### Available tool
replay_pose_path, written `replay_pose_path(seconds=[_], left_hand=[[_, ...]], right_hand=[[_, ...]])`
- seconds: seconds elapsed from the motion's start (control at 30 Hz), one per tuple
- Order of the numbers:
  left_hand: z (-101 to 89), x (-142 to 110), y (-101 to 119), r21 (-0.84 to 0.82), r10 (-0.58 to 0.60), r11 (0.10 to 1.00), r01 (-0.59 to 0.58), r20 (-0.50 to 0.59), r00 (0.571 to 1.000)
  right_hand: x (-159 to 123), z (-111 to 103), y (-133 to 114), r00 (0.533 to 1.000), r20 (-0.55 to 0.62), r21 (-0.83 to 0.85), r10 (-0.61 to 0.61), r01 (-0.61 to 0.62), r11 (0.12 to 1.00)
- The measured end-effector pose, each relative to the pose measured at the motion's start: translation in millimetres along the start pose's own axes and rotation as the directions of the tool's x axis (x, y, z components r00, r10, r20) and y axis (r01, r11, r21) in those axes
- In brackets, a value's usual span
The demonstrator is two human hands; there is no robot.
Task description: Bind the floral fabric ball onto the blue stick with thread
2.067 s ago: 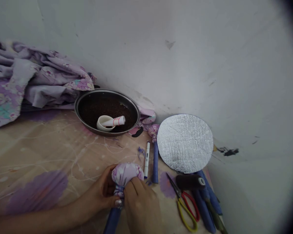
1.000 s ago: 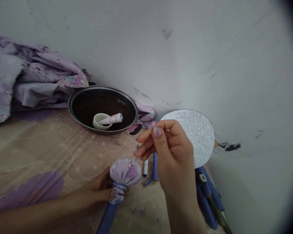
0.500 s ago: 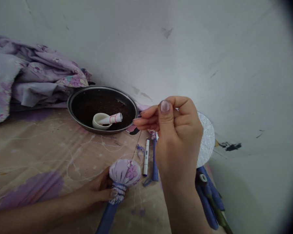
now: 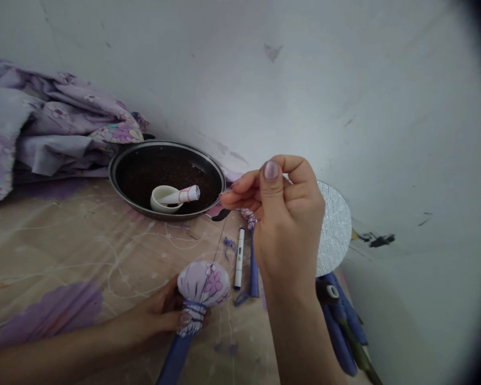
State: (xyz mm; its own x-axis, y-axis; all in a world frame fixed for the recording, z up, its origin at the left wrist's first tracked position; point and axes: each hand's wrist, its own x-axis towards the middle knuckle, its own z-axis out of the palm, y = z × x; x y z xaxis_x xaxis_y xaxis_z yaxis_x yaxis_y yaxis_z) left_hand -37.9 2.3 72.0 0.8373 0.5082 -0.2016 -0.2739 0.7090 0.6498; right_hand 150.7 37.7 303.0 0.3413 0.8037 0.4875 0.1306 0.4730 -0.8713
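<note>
My left hand is closed round the gathered neck of a cloth-covered ball on a blue wrapped handle. The ball's cloth is pale lilac with a purple flower, and dark thread is wound round its neck. From the ball a fine dark thread runs up towards my right hand. That hand is raised, with thumb and forefinger pinched together; whether a needle is in the pinch is too small to tell. Beside the ball lie a white marker and another blue handle.
A dark round pan holds a small white cup with a rolled paper stick in it. Floral cloth is heaped at left. A silvery disc and several blue handles lie at right, near the wall.
My right hand has shifted very slightly left and up, its pinch kept. My left hand keeps its hold on the ball's neck, almost still.
</note>
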Motion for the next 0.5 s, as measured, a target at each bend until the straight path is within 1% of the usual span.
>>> replay_pose_path(seconds=[0.13,0.23,0.3,0.37,0.4,0.43,0.47,0.5], left_hand=[[-1.3,-0.1,-0.9,-0.012,-0.017,1.000,0.017,0.008,1.000],[-3.0,1.3,-3.5,-0.028,-0.021,0.999,0.021,0.014,1.000],[-4.3,2.6,-5.7,-0.037,-0.014,0.999,0.015,0.023,1.000],[-5.8,4.0,-8.1,-0.043,-0.003,0.999,0.005,0.033,0.999],[-6.6,4.6,-9.2,-0.047,0.000,0.999,0.002,0.038,0.999],[-7.3,5.1,-10.1,-0.050,0.004,0.999,-0.001,0.044,0.999],[-7.8,5.4,-10.8,-0.052,0.006,0.999,-0.003,0.050,0.999],[-8.2,5.4,-11.3,-0.055,0.007,0.998,-0.004,0.056,0.998]], right_hand=[[-9.8,-3.7,0.0,0.998,0.041,0.075,0.046,-0.049,0.996],[-24.4,-16.5,-9.1,0.995,0.074,0.125,0.061,-0.070,0.990],[-38.9,-31.0,-17.1,0.992,0.114,0.149,0.047,-0.064,0.987],[-56.5,-50.7,-23.9,0.989,0.139,0.144,0.047,-0.067,0.987],[-65.9,-62.1,-26.4,0.991,0.123,0.120,0.046,-0.061,0.991],[-75.1,-74.0,-28.2,0.988,0.148,0.087,0.046,-0.060,0.994],[-84.0,-85.9,-29.4,0.969,0.232,-0.002,0.080,-0.082,0.997],[-92.3,-97.1,-30.0,0.979,0.190,-0.109,0.079,-0.059,0.992]])
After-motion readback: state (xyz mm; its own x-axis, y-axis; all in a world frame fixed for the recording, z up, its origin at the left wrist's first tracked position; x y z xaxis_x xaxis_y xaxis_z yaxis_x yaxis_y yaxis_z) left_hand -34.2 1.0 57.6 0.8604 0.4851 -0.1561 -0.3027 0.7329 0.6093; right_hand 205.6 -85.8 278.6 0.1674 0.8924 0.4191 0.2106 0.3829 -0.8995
